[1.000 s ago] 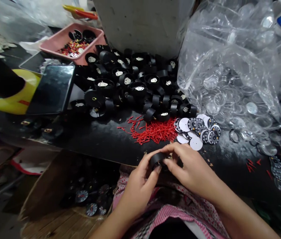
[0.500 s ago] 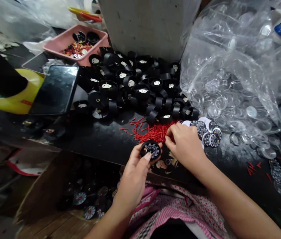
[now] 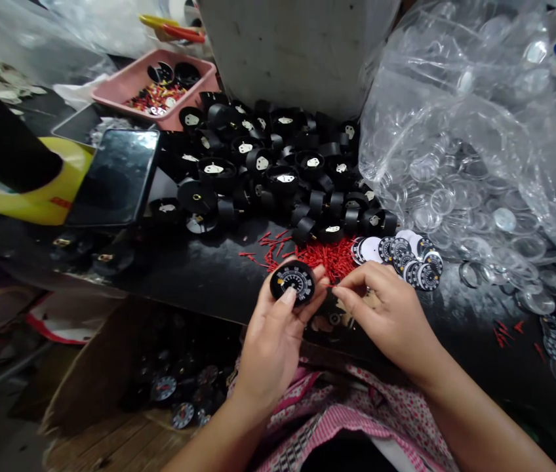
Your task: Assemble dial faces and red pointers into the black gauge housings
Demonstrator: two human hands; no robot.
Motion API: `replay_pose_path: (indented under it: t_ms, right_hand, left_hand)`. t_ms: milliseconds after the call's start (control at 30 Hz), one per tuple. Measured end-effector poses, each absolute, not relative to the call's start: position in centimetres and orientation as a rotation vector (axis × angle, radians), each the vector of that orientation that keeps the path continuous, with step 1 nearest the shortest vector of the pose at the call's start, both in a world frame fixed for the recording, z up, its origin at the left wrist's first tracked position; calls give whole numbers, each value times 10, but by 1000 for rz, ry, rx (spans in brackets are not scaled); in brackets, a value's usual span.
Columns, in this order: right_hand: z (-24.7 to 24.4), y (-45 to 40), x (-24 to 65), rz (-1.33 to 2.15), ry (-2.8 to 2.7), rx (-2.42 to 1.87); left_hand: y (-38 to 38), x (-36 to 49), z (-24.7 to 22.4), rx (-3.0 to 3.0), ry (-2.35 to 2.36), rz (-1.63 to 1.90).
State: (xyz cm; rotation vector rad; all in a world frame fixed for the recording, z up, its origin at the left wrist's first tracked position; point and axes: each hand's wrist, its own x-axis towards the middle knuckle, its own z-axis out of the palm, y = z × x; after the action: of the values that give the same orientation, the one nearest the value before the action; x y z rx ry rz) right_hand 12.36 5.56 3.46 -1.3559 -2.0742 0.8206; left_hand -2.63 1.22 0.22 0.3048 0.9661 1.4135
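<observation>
My black worktop [image 3: 194, 276] holds a pile of red pointers [image 3: 327, 254] near its front edge, dial discs [image 3: 400, 253] just right of them, and two black housings [image 3: 113, 260] by that edge at left. Farther from it I have a heap of gauge housings [image 3: 268, 180], a pink tray [image 3: 111, 93] and, rightward, a clear bag [image 3: 459, 115] of round covers [image 3: 442, 202].

1. The left hand [image 3: 273, 334] is turned palm up, its fingers [image 3: 315, 298] curled in a grip and its thumb [image 3: 285, 303] laid on top.
2. The right hand [image 3: 389, 308] is just beside it, thumb [image 3: 354, 304] and forefinger [image 3: 359, 276] pinched.
3. The bare left forearm [image 3: 223, 419] and right forearm [image 3: 475, 400] reach forward, converging.
</observation>
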Motion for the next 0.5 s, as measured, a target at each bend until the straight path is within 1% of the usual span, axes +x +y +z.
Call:
replay_pose_path:
  t_ms: [100,267,500]
  right_hand:
    - [40,53,122,920,-2053,-1327]
    - [41,52,119,868,-2153,-1413]
    - [42,50,122,884,-2162,-1437]
  left_hand:
    - [13,-22,-3,364,1075,1346]
    - [10,-15,-8,560,1144,1187]
    - [8,-19,2,780,1236,1143]
